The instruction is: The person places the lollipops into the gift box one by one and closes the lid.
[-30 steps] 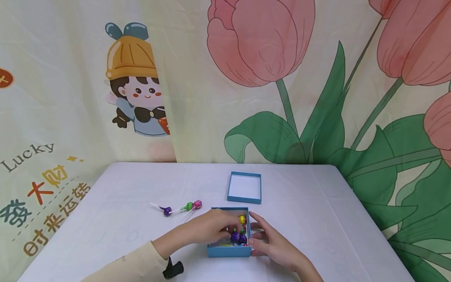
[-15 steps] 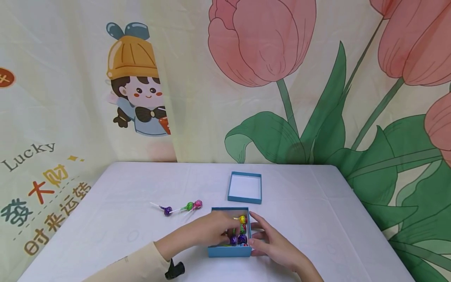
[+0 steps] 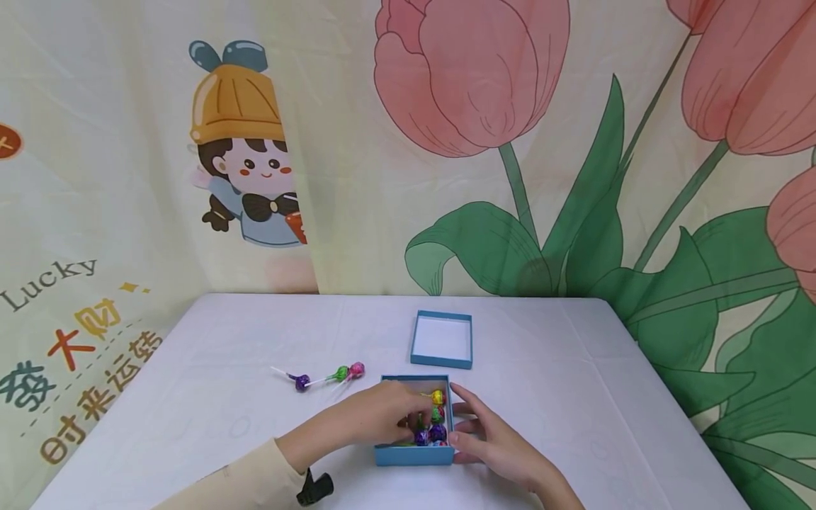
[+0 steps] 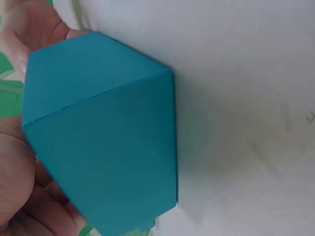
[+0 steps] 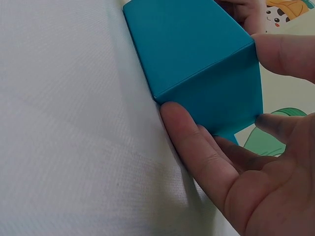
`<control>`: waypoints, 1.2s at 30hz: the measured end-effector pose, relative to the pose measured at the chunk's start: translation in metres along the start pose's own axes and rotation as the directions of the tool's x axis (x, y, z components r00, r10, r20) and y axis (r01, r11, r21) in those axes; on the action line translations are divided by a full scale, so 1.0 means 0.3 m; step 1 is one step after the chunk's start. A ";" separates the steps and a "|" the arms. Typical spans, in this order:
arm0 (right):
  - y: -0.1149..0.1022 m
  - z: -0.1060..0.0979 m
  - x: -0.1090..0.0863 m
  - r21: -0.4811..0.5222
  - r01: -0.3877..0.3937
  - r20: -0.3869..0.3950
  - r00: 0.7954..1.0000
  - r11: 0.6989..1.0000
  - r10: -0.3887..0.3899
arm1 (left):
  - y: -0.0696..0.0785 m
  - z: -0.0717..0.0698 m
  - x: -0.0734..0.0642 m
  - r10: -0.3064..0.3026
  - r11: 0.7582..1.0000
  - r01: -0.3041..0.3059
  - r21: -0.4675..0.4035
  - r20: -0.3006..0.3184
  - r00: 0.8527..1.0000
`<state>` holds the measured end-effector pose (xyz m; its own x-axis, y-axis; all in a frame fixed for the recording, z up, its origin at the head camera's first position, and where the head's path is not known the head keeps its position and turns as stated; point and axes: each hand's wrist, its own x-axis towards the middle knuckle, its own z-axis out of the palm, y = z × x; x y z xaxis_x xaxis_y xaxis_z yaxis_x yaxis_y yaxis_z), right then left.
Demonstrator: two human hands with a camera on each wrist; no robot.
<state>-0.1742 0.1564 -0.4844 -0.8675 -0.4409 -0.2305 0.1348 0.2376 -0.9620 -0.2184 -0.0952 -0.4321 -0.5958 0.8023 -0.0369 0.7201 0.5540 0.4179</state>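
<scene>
A blue rectangular box [image 3: 414,455] with several wrapped lollipops in it stands on the white table. My left hand [image 3: 389,411] reaches over its left rim from above, fingers bent down inside. Thumb and finger come together at a purple lollipop [image 3: 421,436]; the fingertips are partly hidden. Beyond them a yellow lollipop [image 3: 438,397] lies along the right wall. My right hand [image 3: 494,443] rests against the box's right side, fingers extended along that wall. In the right wrist view the thumb [image 5: 285,54] touches the upper corner and another finger [image 5: 192,137] the bottom corner.
The shallow blue lid [image 3: 442,361] lies inside up behind the box. To the left are a purple lollipop [image 3: 302,383], a green one [image 3: 341,372] and a pink one [image 3: 357,369]. A printed curtain [image 3: 357,212] hangs behind the table.
My left hand shifts slightly inside the box, and the purple lollipop at its fingertips moves a little left and nearer. The right hand stays against the box.
</scene>
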 end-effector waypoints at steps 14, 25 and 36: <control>-0.003 0.009 0.000 -0.024 -0.019 -0.028 0.999 1.000 0.018 | -0.061 -0.164 -0.077 -0.077 0.997 0.075 -0.017 -0.194 0.978; 0.008 0.007 0.007 -0.025 -0.004 -0.020 1.000 1.000 0.003 | -0.219 -0.235 -0.150 -0.228 0.973 0.229 -0.036 -0.337 0.914; 0.005 0.006 0.005 -0.019 -0.005 -0.018 1.000 1.000 0.005 | -0.391 -0.219 -0.237 -0.343 0.938 0.340 -0.062 -0.287 0.894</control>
<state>-0.1744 0.1546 -0.4864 -0.8751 -0.4244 -0.2326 0.1302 0.2564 -0.9578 -0.2839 -0.2318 -0.4190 -0.8820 0.4637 0.0843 0.4511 0.7788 0.4359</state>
